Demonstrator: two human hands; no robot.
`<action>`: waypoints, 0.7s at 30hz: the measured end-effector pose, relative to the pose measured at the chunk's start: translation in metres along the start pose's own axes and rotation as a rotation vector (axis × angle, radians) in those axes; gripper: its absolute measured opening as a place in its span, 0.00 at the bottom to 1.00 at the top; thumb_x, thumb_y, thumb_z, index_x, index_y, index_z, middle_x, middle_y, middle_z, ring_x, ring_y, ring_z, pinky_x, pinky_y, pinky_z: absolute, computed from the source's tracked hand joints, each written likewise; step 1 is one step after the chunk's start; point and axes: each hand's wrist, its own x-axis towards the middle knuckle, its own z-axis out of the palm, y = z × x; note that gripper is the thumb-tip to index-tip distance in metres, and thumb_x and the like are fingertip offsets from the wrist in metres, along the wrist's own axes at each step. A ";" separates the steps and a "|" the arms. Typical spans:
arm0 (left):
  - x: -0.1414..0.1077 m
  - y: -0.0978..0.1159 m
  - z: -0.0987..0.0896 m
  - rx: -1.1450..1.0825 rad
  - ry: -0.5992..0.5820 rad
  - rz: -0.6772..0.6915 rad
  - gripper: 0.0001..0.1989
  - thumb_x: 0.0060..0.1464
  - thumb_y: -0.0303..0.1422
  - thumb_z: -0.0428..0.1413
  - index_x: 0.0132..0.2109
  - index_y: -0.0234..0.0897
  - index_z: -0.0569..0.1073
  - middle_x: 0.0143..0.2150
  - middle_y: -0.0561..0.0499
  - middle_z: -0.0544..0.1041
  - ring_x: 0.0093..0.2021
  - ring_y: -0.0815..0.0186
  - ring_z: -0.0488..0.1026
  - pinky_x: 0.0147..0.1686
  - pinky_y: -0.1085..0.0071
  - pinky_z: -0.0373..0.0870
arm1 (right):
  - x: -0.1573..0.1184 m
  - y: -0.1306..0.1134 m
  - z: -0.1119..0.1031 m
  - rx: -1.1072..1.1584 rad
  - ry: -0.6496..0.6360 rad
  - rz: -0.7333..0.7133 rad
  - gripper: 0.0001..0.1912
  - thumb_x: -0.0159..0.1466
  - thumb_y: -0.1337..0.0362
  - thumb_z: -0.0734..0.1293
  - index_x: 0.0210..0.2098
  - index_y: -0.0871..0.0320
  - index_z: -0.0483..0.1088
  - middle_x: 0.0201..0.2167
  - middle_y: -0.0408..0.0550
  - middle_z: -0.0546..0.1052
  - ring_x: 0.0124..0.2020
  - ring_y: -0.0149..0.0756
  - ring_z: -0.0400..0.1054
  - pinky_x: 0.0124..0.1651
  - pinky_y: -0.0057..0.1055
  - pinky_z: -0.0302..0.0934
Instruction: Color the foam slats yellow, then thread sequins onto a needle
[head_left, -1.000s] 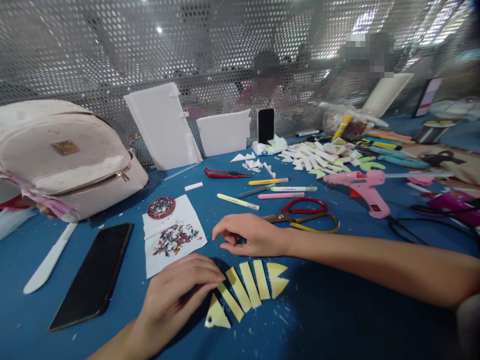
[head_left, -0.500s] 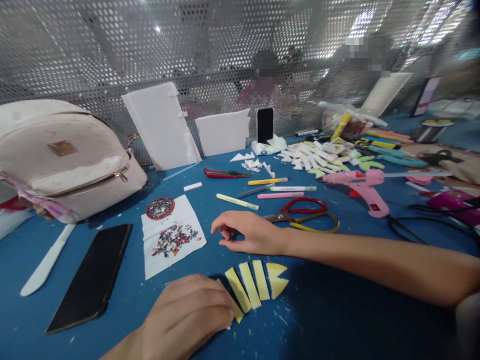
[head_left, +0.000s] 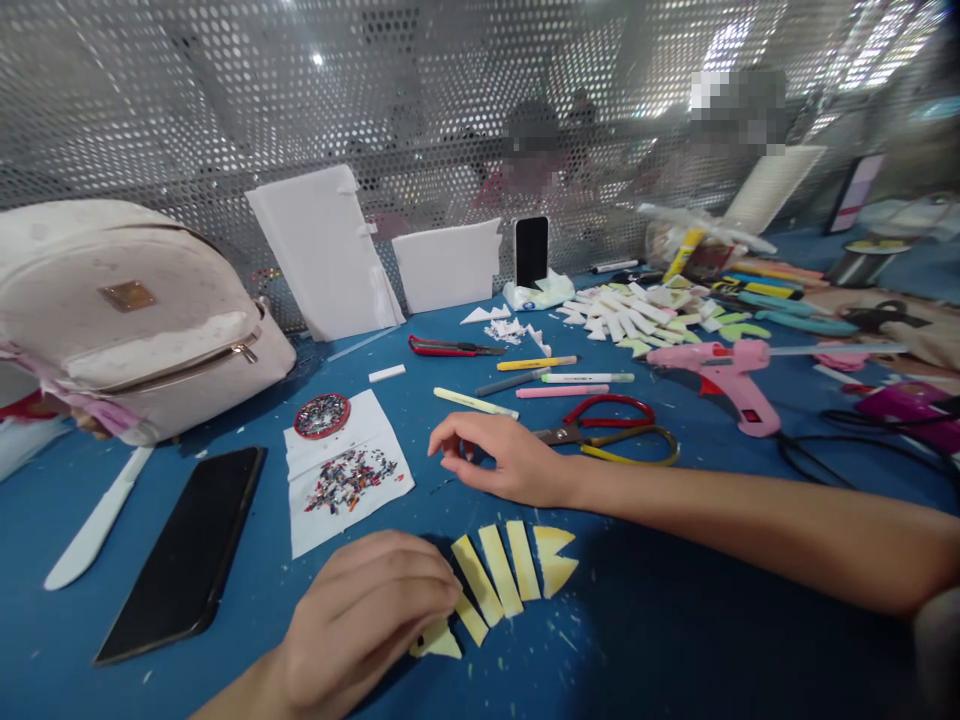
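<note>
at the lower centre of the frame i have the left hand [head_left: 375, 610] with its fingers together over the yellow triangular piece [head_left: 441, 641], hiding part of it and the upper end of the nearest yellow strip [head_left: 471, 622]; from here i cannot tell whether they grip or merely touch. the other three strips [head_left: 501, 570] lie uncovered to the right of those fingers, ending at the notched yellow piece [head_left: 553, 572]. mid-frame, my right hand [head_left: 499, 458] has thumb and index finger apart, beside the scissors [head_left: 564, 436].
</note>
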 end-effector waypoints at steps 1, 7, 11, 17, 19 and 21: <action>0.000 0.000 0.001 0.012 0.006 -0.007 0.08 0.68 0.25 0.53 0.47 0.31 0.77 0.38 0.45 0.84 0.43 0.66 0.80 0.45 0.73 0.78 | 0.000 -0.001 -0.001 -0.005 0.026 -0.023 0.06 0.71 0.68 0.62 0.44 0.59 0.70 0.37 0.46 0.76 0.35 0.31 0.68 0.41 0.28 0.62; -0.003 -0.005 0.003 0.038 0.062 -0.086 0.06 0.67 0.24 0.54 0.46 0.31 0.77 0.38 0.45 0.82 0.42 0.68 0.79 0.45 0.75 0.77 | 0.001 -0.003 -0.001 -0.057 0.069 -0.324 0.08 0.73 0.63 0.63 0.42 0.60 0.72 0.36 0.48 0.80 0.38 0.34 0.70 0.46 0.32 0.64; -0.004 -0.006 0.003 0.046 0.050 -0.089 0.07 0.67 0.22 0.54 0.46 0.31 0.77 0.40 0.46 0.82 0.44 0.69 0.79 0.47 0.76 0.76 | 0.002 -0.006 0.001 -0.159 0.030 -0.539 0.08 0.73 0.62 0.66 0.44 0.61 0.73 0.38 0.48 0.81 0.41 0.32 0.73 0.49 0.30 0.66; -0.002 -0.007 0.003 0.063 0.068 -0.091 0.07 0.67 0.23 0.54 0.46 0.32 0.77 0.39 0.46 0.82 0.43 0.69 0.80 0.46 0.77 0.76 | 0.001 -0.006 0.001 -0.228 -0.009 -0.601 0.06 0.72 0.64 0.67 0.41 0.60 0.75 0.36 0.45 0.82 0.39 0.30 0.74 0.46 0.28 0.66; -0.003 -0.009 0.003 0.056 0.057 -0.099 0.07 0.67 0.22 0.54 0.47 0.32 0.77 0.40 0.46 0.82 0.43 0.68 0.80 0.46 0.76 0.77 | 0.000 -0.004 0.000 -0.244 -0.037 -0.589 0.07 0.72 0.63 0.67 0.40 0.59 0.76 0.35 0.45 0.81 0.39 0.31 0.74 0.45 0.28 0.66; -0.005 -0.011 0.003 0.040 0.040 -0.111 0.08 0.66 0.22 0.54 0.48 0.33 0.77 0.41 0.45 0.82 0.44 0.67 0.80 0.47 0.75 0.77 | -0.001 -0.003 0.001 -0.251 -0.054 -0.578 0.08 0.72 0.63 0.66 0.40 0.58 0.76 0.35 0.45 0.81 0.39 0.31 0.74 0.44 0.28 0.65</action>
